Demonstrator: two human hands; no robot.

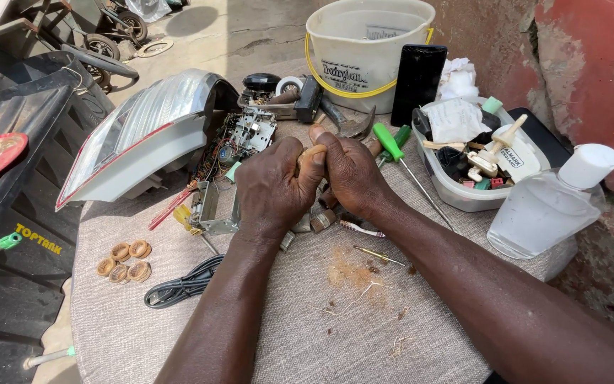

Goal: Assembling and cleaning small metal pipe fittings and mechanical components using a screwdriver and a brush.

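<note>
My left hand (273, 186) and my right hand (349, 174) are clasped together over the middle of a cloth-covered table (264, 334). Both grip one small brownish part (312, 151) that shows only between the thumbs; most of it is hidden. Small metal pieces (319, 220) lie just under the hands. A circuit board with wires (244, 136) and a metal bracket (207, 210) sit to the left of my left hand. A green-handled screwdriver (392, 144) lies to the right of my right hand.
A vehicle tail lamp (140, 131) lies at the left. Several brown rings (124, 260) and a black cable (182, 284) lie at front left. At the back stand a white bucket (364, 50) and black phone (418, 82); right, a parts tray (463, 192) and clear bottle (548, 206). Rust-coloured dust (349, 274) lies in front.
</note>
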